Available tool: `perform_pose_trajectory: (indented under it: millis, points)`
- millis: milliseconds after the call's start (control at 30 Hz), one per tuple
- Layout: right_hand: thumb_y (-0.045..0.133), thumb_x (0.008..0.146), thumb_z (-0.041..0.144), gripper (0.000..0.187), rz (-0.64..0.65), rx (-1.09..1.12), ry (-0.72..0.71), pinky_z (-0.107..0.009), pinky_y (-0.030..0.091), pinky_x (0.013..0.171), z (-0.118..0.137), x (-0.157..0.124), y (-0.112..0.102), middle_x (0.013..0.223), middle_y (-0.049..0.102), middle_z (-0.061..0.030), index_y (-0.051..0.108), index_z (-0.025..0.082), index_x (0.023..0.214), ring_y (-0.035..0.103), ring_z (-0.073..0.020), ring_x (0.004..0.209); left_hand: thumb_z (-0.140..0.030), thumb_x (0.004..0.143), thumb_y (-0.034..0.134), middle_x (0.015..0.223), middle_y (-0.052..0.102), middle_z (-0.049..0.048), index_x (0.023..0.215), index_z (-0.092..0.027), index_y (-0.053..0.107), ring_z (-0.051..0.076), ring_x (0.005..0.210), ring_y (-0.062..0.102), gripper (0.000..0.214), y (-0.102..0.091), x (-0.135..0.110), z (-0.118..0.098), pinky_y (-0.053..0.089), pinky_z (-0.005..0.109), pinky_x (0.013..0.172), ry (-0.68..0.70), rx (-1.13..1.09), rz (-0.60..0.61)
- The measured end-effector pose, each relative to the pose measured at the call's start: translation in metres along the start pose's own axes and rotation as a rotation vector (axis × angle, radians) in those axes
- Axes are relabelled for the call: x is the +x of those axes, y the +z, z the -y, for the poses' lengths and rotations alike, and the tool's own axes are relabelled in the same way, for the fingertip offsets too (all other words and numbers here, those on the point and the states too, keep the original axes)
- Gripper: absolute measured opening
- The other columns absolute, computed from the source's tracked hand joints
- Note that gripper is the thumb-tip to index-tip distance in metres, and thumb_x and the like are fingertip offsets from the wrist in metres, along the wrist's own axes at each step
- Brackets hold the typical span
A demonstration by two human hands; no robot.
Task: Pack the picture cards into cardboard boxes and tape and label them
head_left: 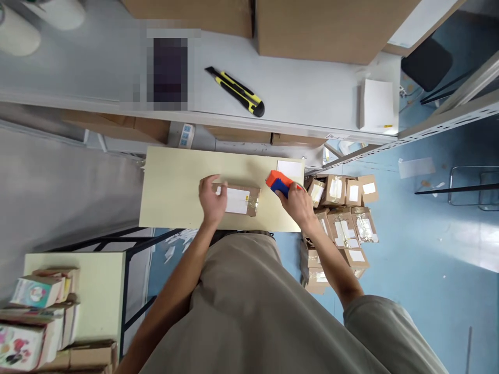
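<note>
- Left hand (pixel 212 200) is pressing down on the left end of a small cardboard parcel (pixel 238 200), fingers curled over its edge, pinning it flat to the bench (pixel 171 187).
- Right hand (pixel 298 202) is closing around an orange-and-blue tape dispenser (pixel 279 183), just to the right of the parcel and apart from it.
- Parcel is reading as light and flat, with stiff card walls; the glossy tape across it is probably slippery, so the bare card edges and short ends are looking like the better hold.
- White label (pixel 237 201) is sitting on the parcel top, just right of the left hand; its print is too small to read.
- Heap of similar taped parcels (pixel 345 208) is lying on the floor right of the right hand, each labelled, none legible.
- Yellow-and-black utility knife (pixel 236 91) is lying on the shelf beyond both hands; no brand is showing.
- Blank white slip (pixel 290 169) is lying just beyond the dispenser.
</note>
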State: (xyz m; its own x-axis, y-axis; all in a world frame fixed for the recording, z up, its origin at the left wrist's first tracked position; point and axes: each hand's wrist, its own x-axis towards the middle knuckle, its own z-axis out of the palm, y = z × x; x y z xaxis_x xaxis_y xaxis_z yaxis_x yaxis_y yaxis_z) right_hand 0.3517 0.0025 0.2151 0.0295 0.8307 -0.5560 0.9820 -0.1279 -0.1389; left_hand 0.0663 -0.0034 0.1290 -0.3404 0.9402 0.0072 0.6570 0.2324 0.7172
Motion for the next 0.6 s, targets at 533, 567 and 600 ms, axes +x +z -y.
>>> perform_pose_trajectory:
  millis: [533,567,600]
  points:
    - [0.036,0.120,0.045,0.052,-0.583,0.032,-0.209,-0.049,0.058,0.104,0.016,0.052,-0.174,0.122,0.077,-0.0245,0.044,0.009,0.156,0.076,-0.0384,0.118,-0.046,0.124,0.040,0.162,0.069,0.0103,0.151,-0.028,0.071,0.028,0.156,0.063,0.045,0.062,0.096,-0.233,0.050,0.048,0.137,0.743,-0.432,0.041]
    - [0.035,0.120,0.043,0.051,-0.611,0.025,-0.219,-0.051,0.057,0.108,0.017,0.056,-0.175,0.124,0.077,-0.0242,0.044,0.010,0.157,0.075,-0.0380,0.121,-0.045,0.124,0.039,0.166,0.066,0.0098,0.153,-0.029,0.070,0.028,0.159,0.061,0.045,0.063,0.097,-0.234,0.048,0.049,0.138,0.738,-0.440,0.043]
    - [0.035,0.120,0.040,0.050,-0.642,0.019,-0.229,-0.053,0.056,0.112,0.019,0.062,-0.175,0.127,0.076,-0.0241,0.044,0.010,0.158,0.074,-0.0377,0.125,-0.044,0.124,0.039,0.169,0.064,0.0095,0.155,-0.030,0.069,0.028,0.161,0.059,0.045,0.064,0.097,-0.233,0.046,0.049,0.139,0.733,-0.445,0.045]
